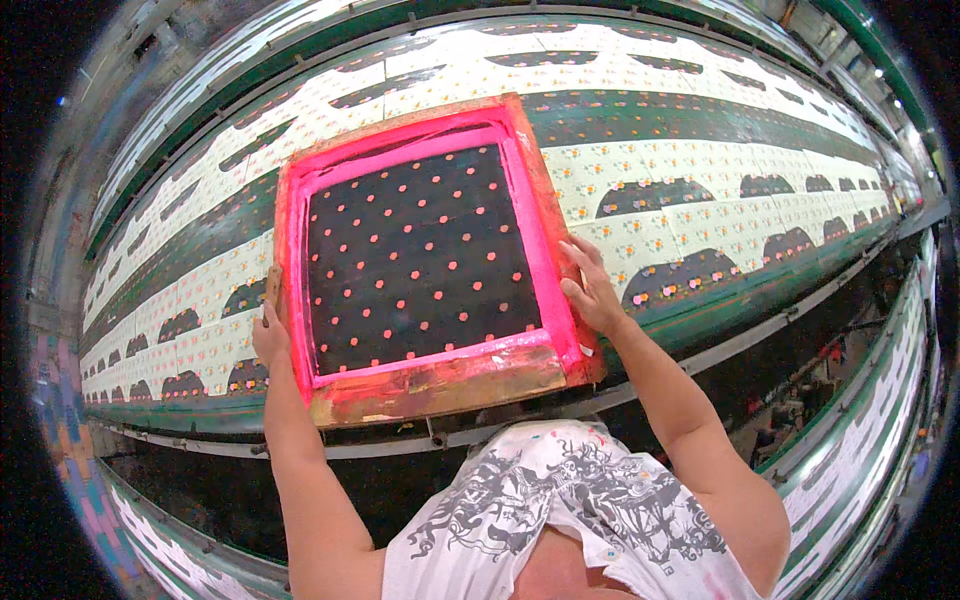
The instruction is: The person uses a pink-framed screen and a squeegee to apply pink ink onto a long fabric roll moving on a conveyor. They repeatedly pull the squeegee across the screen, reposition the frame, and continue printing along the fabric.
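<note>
A wooden screen-printing frame (pixel 440 388) with bright pink inner borders lies over the long printing table, tilted a little. Its dark mesh (pixel 420 260) shows rows of small pink dots. My left hand (pixel 270 335) grips the frame's left edge, thumb pointing up along the wood. On the opposite side my right hand (pixel 590 285) holds the right edge, with its fingers bent over the wood. Cream fabric pieces (pixel 640 165) printed with small flowers lie around the frame. Whatever is under the frame is hidden.
The green printing table (pixel 650 335) stretches far to both sides, with dark cut-out shapes between the fabric pieces. A metal rail (pixel 720 350) runs along its near edge. Another table with pale pieces (pixel 860 480) stands at the lower right, and more tables lie beyond.
</note>
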A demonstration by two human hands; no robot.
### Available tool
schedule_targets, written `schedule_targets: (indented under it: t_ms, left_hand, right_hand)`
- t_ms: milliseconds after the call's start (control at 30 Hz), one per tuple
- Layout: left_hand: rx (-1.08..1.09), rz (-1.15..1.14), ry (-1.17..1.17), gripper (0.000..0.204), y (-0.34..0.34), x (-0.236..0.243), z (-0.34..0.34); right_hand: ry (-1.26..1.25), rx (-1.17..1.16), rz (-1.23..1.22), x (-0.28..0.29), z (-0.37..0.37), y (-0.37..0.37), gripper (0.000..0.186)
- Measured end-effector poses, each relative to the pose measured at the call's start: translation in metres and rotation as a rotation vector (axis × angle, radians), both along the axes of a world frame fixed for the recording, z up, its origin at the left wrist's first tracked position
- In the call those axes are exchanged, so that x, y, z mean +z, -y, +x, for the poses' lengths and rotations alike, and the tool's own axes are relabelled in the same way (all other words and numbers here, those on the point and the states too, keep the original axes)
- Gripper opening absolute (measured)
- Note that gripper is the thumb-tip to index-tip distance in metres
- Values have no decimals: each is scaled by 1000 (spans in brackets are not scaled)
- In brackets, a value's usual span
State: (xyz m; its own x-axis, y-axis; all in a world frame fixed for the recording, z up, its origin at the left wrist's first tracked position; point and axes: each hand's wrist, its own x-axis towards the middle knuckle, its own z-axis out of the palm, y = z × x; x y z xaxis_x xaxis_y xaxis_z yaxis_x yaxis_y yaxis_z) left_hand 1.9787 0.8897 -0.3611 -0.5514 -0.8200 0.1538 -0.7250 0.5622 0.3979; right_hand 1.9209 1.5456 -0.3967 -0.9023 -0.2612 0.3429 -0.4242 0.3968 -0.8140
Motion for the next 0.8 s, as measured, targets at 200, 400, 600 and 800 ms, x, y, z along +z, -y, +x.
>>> schedule_targets:
  t_ms: [200,400,600,800]
  left_hand:
    - [-55,51,-73,89,-6,1,2]
    - [-199,285,-374,77,-8,-6,10]
    - [-240,65,-269,77,21,-37,15]
    - [-124,233,-226,81,17,-17,9]
  right_hand:
    - [138,-91,-430,-28,-14,8,57]
    - [268,-220,-692,-33,-7,0,43]
    - [450,-265,-940,-28,-15,-6,48]
    - [430,-146,-1002,15,-10,5,51]
